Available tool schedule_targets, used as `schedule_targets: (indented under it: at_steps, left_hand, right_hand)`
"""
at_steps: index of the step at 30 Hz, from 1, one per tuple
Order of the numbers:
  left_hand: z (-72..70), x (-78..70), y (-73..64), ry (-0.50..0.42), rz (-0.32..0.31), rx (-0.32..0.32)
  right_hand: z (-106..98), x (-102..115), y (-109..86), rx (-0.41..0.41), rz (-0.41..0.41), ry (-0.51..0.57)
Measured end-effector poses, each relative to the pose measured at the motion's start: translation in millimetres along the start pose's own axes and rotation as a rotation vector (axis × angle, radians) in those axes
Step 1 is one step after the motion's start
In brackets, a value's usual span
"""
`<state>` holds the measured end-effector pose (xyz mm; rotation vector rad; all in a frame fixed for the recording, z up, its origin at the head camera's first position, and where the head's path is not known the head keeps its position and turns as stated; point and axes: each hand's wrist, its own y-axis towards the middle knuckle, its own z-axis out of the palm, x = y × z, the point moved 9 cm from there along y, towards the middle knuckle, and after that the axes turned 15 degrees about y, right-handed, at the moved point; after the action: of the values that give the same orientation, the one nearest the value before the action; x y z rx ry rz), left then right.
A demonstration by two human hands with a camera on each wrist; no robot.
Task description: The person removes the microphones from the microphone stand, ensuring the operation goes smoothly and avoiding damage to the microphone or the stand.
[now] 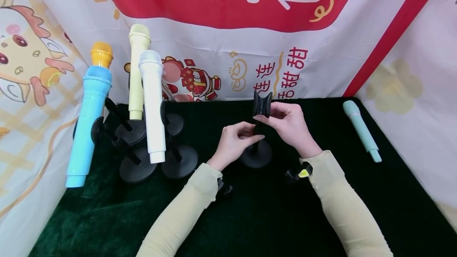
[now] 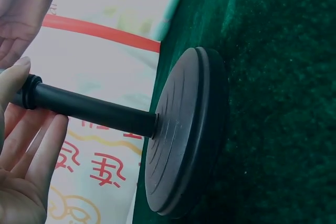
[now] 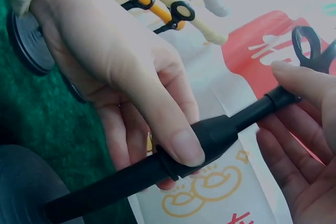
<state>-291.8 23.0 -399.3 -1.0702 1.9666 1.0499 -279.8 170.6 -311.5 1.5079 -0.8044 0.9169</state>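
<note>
A wrinkled, printed fabric backdrop (image 1: 214, 43) hangs behind a green table (image 1: 257, 217), whose covering is soft and velvety. On the table, about midway between the left and right edges and nearer the far edge, is a black stand (image 3: 216, 136). Its long axis runs vertically, with the disc below on the cloth and the forked end pointing up, away from the tabletop. The post (image 2: 100, 109) is a smooth, slim cylinder that thickens into a sleeve higher up.

Toward the table's far left corner, a blue microphone (image 1: 89, 118) leans with its head up, close to the left edge. Beside it are a white microphone (image 1: 152, 106) and a pale yellow microphone (image 1: 136, 70), both nearly upright; an orange microphone (image 1: 101, 54) is mostly hidden behind the blue one. A mint microphone (image 1: 362, 130) lies along the right edge, head toward the far right corner.

The left hand (image 1: 233, 142) pinches the post at its collar between thumb and fingers. The right hand (image 1: 290, 126) grasps the stand higher, just beneath the clip. The round, flat base (image 1: 256, 157) carries concentric ridges. The clip (image 1: 262, 105) is smallest, with two curved prongs.
</note>
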Motion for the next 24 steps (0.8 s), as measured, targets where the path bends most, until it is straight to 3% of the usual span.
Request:
schedule_targets:
  at_steps: [8,24]
  left_hand:
    - [2.6,3.8,-6.1,0.005,-0.009,0.026]
    - [1.2,0.0,-4.8,-0.006,0.003,-0.005]
  right_hand:
    - [1.4,-6.4,-2.5,0.035,0.038,0.021]
    - [2.8,-11.8,-5.4,0.033,0.033,0.024]
